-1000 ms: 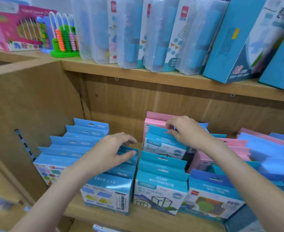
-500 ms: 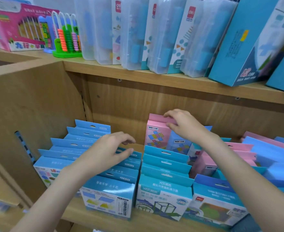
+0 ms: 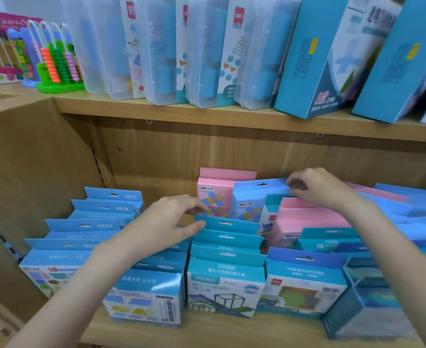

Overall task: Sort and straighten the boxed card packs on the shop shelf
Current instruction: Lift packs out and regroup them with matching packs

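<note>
Right hand (image 3: pixel 317 188): fingers pinched the top flap of a light-blue pack (image 3: pixel 257 197) at the back of the lower shelf (image 3: pixel 206 332), beside a pink pack (image 3: pixel 219 187). Left hand (image 3: pixel 166 222): fingers loosely curled, thumb touching the teal row (image 3: pixel 227 237), gripping nothing. Three left-hand rows stood straight; the right side lay jumbled, so roughly half looked left. Teal row: four packs. Pink: at least three; blur prevented fuller counts.

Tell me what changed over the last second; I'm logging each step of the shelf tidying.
The right hand stood the leaning blue pack upright beside the pink pack, uncovering both printed fronts, and now pinches the blue pack's top flap. The left hand stayed hovering over the blue rows, thumb by the teal row. Front packs unchanged.
</note>
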Available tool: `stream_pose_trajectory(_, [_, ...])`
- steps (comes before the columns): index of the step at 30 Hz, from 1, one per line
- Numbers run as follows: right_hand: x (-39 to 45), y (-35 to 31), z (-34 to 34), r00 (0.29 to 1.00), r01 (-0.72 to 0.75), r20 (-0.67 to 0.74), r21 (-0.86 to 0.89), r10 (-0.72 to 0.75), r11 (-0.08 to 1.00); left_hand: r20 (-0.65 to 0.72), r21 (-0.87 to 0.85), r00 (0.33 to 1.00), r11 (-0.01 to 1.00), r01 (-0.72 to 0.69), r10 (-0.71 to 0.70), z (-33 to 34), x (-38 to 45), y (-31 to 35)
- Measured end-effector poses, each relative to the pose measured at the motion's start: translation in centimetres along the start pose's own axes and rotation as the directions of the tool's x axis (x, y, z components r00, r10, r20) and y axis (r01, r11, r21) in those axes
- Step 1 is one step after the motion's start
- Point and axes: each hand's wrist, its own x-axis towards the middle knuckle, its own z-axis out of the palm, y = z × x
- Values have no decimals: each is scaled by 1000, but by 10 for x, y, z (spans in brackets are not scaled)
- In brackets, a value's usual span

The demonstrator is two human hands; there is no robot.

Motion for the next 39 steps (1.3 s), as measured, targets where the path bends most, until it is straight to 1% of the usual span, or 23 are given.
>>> stream_pose_trajectory(1, [1, 5, -1, 999, -12, 36, -14, 13, 1000, 17, 4, 1000, 1000, -17, 17, 2, 4, 2])
stream_pose_trajectory(3, [4, 10, 0, 997, -31, 64, -6, 32, 999, 87, 35, 996, 999, -33, 30, 7, 11, 8])
stream_pose_trajectory(5, [7, 10, 2, 996, -56, 63, 16, 55, 998, 153, 94, 988, 995, -34, 19, 14, 14, 11])
stream_pose_trajectory(7, [8, 9, 3, 997, -68, 44, 2, 68, 998, 170, 118, 985, 993, -30, 9, 18, 16, 12])
stream_pose_trajectory(8, [7, 8, 4, 998, -63, 9, -4, 63, 998, 166, 120, 986, 992, -29, 9, 20, 16, 11])
stream_pose_trajectory(10, [4, 2, 3, 992, -27, -123, 20, 29, 999, 147, 102, 989, 995, -23, 8, 20, 15, 8])
stream_pose_trajectory(12, [-1, -8, -5, 967, 49, -253, 55, -33, 997, 129, 84, 992, 996, -25, 14, 20, 14, 7])
stream_pose_trajectory(15, [-11, -24, -14, 924, 131, -364, 16, -117, 991, 105, 78, 994, 996, -31, 23, 20, 12, 6])
stream_pose_trajectory(17, [-17, -29, -17, 869, 194, -461, -17, -180, 981, 72, 58, 997, 998, -26, 22, 18, 9, 5])
stream_pose_trajectory(19, [-24, -31, -19, 774, 260, -593, -22, -222, 965, 2, 19, 1000, 1000, -7, 7, 12, 3, 1])
stream_pose_trajectory(22, [-32, -35, -32, 612, 331, -765, 15, -202, 944, -92, -8, 995, 999, 43, -43, 2, -13, -6])
stream_pose_trajectory(24, [-38, -42, -41, 524, 369, -829, 16, -194, 929, -136, -13, 987, 997, 79, -80, -4, -25, -11])
stream_pose_trajectory(27, [-45, -55, -43, 457, 370, -870, -4, -186, 929, -170, -43, 979, 994, 105, -111, -11, -44, -17])
stream_pose_trajectory(30, [-47, -72, -39, 419, 394, -894, 25, -155, 919, -177, -65, 978, 993, 98, -108, -16, -63, -20])
stream_pose_trajectory(32, [-48, -86, -39, 410, 429, -903, 65, -130, 901, -178, -56, 979, 995, 86, -95, -19, -75, -22])
stream_pose_trajectory(34, [-53, -99, -40, 425, 456, -896, 92, -126, 885, -158, -30, 986, 998, 56, -60, -18, -84, -23])
stream_pose_trajectory(36, [-65, -105, -43, 463, 486, -872, 100, -158, 868, -122, -1, 993, 1000, 4, -4, -12, -90, -20])
stream_pose_trajectory(39, [-94, -102, -45, 564, 531, -793, 136, -230, 836, -67, 23, 998, 1000, 21, -20, 0, -96, -16])
